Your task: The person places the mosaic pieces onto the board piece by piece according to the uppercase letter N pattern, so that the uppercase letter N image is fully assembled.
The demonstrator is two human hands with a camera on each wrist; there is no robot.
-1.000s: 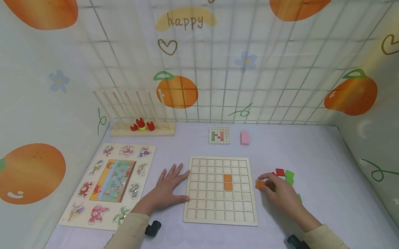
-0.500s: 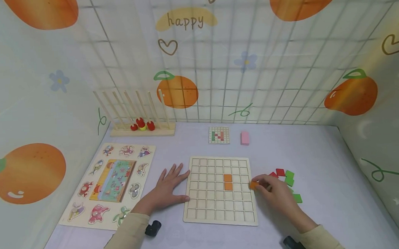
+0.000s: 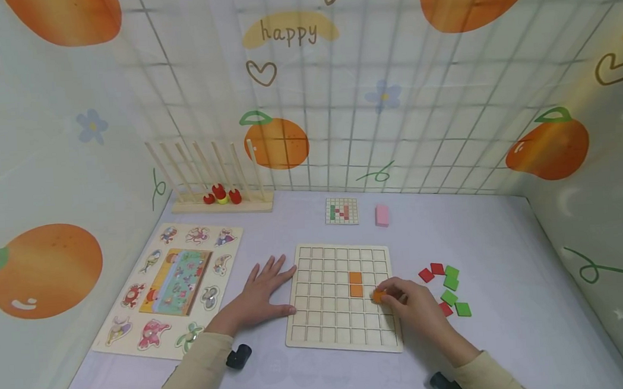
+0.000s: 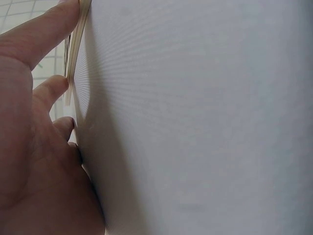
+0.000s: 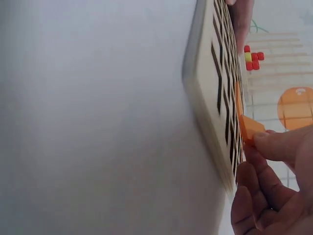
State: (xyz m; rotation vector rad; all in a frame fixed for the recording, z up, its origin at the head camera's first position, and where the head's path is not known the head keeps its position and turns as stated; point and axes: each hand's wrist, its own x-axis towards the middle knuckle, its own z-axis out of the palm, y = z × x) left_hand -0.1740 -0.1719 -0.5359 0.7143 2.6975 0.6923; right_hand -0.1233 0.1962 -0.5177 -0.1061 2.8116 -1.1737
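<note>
An orange tile (image 3: 377, 296) is pinched by the thumb and fingers of the right hand (image 3: 411, 302) and held over the pale grid (image 3: 320, 331), at 3 o'clock from its centre, with 12 o'clock taken as the far side. In the right wrist view the tile is seen tilted, close to the cells; whether they are touched by it cannot be told. Near it, toward 10 o'clock, two cells are filled by flat orange squares (image 3: 356, 290), set one behind the other.

The left hand (image 3: 257, 299) is laid at 9 o'clock on the white table (image 3: 508, 266), fingers spread, nothing grasped; the grid's edge is touched by thumb and index finger.

At 3 o'clock, off the grid and beyond the right fingers, three red tiles (image 3: 437, 268) and four green tiles (image 3: 451, 283) are scattered. A small card (image 3: 341, 211) printed with coloured squares is placed at 12 o'clock, a pink block (image 3: 382, 216) at 1. Between 10 and 11 o'clock a rack (image 3: 222, 208) of upright pegs is seen, threaded with red and yellow beads. At 9 o'clock, beyond the left hand, a puzzle (image 3: 181, 239) of sea animals is laid. The table is bordered by cloth (image 3: 446, 121) printed with oranges, hearts and "happy".
</note>
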